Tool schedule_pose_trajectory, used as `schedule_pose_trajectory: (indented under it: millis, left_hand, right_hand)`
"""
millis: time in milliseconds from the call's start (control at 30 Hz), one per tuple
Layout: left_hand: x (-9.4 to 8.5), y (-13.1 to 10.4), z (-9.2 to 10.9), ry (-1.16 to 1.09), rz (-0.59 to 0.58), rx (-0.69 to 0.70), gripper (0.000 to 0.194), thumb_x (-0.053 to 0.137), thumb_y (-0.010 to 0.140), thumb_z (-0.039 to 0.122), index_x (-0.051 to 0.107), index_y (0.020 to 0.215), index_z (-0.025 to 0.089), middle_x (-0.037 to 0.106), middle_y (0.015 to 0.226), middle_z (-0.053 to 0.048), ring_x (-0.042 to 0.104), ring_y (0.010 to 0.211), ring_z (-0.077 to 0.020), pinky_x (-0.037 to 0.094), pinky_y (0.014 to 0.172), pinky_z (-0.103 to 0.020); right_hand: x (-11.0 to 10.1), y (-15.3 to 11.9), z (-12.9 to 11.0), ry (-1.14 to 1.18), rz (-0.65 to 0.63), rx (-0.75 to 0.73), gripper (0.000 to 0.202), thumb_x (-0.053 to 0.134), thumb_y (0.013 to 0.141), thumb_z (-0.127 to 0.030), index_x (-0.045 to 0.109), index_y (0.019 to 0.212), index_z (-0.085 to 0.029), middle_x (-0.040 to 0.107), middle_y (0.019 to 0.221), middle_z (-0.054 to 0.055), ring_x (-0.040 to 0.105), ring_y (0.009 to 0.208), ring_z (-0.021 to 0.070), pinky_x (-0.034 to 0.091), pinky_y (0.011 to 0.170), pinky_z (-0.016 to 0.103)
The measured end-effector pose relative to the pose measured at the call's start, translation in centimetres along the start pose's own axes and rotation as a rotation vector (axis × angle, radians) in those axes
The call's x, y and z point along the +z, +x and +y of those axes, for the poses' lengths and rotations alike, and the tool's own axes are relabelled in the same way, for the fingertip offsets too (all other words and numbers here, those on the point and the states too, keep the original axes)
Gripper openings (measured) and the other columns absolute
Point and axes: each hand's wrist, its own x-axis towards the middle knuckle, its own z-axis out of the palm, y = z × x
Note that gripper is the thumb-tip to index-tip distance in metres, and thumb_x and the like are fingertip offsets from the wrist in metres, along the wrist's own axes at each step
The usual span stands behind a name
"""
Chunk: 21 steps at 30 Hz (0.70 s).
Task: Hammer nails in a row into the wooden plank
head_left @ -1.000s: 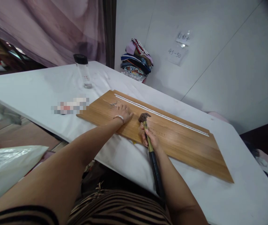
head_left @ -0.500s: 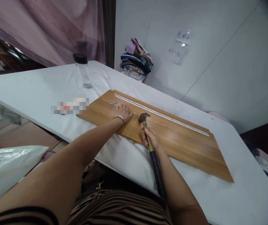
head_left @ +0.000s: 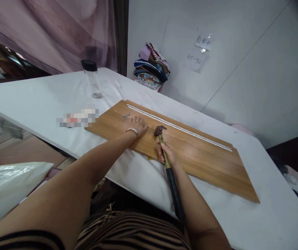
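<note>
A long wooden board (head_left: pixel 206 156) lies slantwise across the white-covered table. My left hand (head_left: pixel 138 125) rests flat on the board's left part, fingers stretched out, with a bracelet at the wrist. Just beyond its fingers lie several loose nails (head_left: pixel 126 115). My right hand (head_left: pixel 167 152) grips a claw hammer (head_left: pixel 166 161) by the upper handle, close below the rusty head. The black lower grip points back toward my body. A short row of dark dots (head_left: pixel 179 148) marks the board right of this hand. Two white measuring strips (head_left: pixel 180 128) run along the far edge.
A clear bottle with a black lid (head_left: pixel 93 80) stands at the table's back left, beyond a blurred-out item (head_left: pixel 77 117). Folded clothes (head_left: pixel 151 67) are piled by the wall. A white plastic bag (head_left: pixel 10 184) is at lower left. The white table cover (head_left: pixel 263 173) extends right of the board.
</note>
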Motion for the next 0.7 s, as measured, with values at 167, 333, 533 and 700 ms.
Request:
schedule_pose_trajectory:
  millis: [167,333,533,700]
  left_hand:
    - [0.08,0.10,-0.04,0.008,-0.007,0.000,0.061,0.039,0.102,0.049,0.063,0.144,0.012,0.053,0.162,-0.021,0.044,0.150,-0.0378,0.033,0.122,-0.052]
    - [0.11,0.13,0.00,0.021,-0.008,-0.005,0.062,0.038,0.102,0.049,0.062,0.143,0.009,0.052,0.163,-0.022,0.043,0.151,-0.0373,0.032,0.124,-0.051]
    - [-0.13,0.00,0.07,0.035,-0.019,-0.005,0.063,0.037,0.103,0.050,0.062,0.144,0.009,0.052,0.163,-0.021,0.044,0.150,-0.0366,0.033,0.123,-0.048]
    - [-0.02,0.07,0.03,0.039,-0.020,-0.005,0.064,0.036,0.103,0.049,0.061,0.144,0.008,0.051,0.164,-0.021,0.043,0.151,-0.0372,0.032,0.124,-0.049]
  right_hand:
    - [-0.14,0.05,0.17,0.003,0.011,-0.003,0.057,0.083,0.073,-0.065,0.062,0.102,-0.021,0.060,0.054,-0.011,0.039,0.028,0.0061,0.030,0.029,0.019]
    - [-0.23,0.11,0.25,-0.008,0.004,0.002,0.055,0.082,0.075,-0.064,0.063,0.102,-0.021,0.061,0.054,-0.010,0.040,0.028,0.0062,0.030,0.029,0.019]
    - [-0.17,0.13,0.23,0.015,-0.005,-0.012,0.055,0.083,0.074,-0.063,0.062,0.102,-0.021,0.060,0.054,-0.011,0.040,0.028,0.0065,0.031,0.030,0.019]
    - [-0.23,0.10,0.30,0.015,-0.004,-0.010,0.056,0.084,0.074,-0.064,0.062,0.102,-0.021,0.060,0.055,-0.011,0.041,0.029,0.0064,0.032,0.030,0.020]
